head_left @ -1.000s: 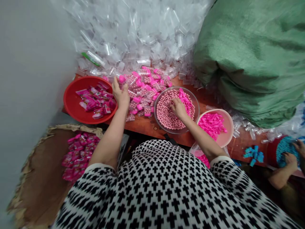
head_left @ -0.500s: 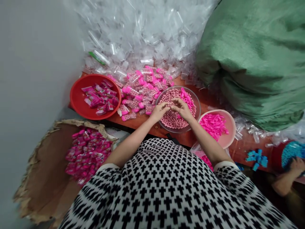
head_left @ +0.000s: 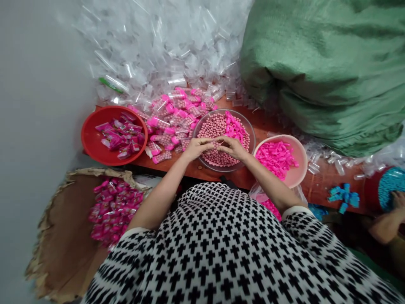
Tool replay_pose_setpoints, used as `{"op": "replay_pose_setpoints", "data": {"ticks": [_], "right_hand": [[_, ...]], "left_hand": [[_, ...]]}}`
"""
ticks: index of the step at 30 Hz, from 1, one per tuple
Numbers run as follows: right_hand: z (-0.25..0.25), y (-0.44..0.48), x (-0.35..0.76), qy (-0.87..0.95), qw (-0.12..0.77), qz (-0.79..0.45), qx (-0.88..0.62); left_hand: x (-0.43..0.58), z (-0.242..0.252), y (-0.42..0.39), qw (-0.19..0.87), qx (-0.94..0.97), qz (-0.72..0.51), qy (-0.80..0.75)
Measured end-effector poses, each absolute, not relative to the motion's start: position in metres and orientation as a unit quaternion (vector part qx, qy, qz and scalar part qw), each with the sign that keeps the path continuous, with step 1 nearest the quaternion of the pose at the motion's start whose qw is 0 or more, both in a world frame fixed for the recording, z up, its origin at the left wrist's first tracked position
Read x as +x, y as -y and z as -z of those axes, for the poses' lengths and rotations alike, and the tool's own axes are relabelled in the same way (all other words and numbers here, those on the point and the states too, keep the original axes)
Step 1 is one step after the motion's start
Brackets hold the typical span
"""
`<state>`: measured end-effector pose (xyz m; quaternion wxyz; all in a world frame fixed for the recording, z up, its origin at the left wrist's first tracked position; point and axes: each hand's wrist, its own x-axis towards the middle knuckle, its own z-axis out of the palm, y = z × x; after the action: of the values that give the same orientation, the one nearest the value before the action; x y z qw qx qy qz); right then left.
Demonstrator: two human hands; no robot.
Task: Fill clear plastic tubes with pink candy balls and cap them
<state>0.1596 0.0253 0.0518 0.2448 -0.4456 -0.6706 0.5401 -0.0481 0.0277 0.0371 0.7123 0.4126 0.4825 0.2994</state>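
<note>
My left hand [head_left: 198, 147] and my right hand [head_left: 233, 147] meet over a clear bowl [head_left: 221, 169], fingers curled toward each other. Both are closed around something small between the fingertips; pink shows there, but the fingers largely hide it. Below them the bowl holds many small pink balls [head_left: 211, 126], with bright pink plastic caps [head_left: 234, 126] heaped on its right side. To the left of the bowl lies a pile of small clear bottles [head_left: 177, 112] filled with pink balls and fitted with pink caps. A pale pink bowl [head_left: 299, 164] of pink caps stands near my right forearm.
A red basin [head_left: 85, 139] with pink packets sits at left, above an open carton [head_left: 60, 236] of pink packets. Empty clear bottles [head_left: 158, 42] cover the back. A green sack [head_left: 322, 76] bulges at right. Blue pieces [head_left: 344, 196] and another person's hand [head_left: 397, 200] are far right.
The view has shifted, so the bowls and bottles sit further left. My hands stay together over the clear bowl, fingers slightly rearranged. The other person's hand has moved toward the right edge.
</note>
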Motion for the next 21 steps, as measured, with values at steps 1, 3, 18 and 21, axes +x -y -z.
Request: {"op": "replay_pose_setpoints", "data": {"ticks": [1,3,18,21], "right_hand": [[-0.050,-0.024,0.160,0.659,0.247,-0.551,-0.448],[-0.044,-0.021,0.161,0.624,0.267,-0.571,-0.462],[-0.028,0.030,0.151,0.568,0.236,-0.537,-0.577],[-0.035,0.018,0.171,0.642,0.139,-0.394,-0.642]], "left_hand": [[-0.047,-0.037,-0.027,0.715,0.406,-0.297,-0.485],[-0.045,-0.037,-0.026,0.718,0.388,-0.301,-0.493],[-0.042,-0.024,-0.005,0.737,0.258,-0.388,-0.489],[-0.044,-0.023,-0.006,0.720,0.269,-0.429,-0.474]]}}
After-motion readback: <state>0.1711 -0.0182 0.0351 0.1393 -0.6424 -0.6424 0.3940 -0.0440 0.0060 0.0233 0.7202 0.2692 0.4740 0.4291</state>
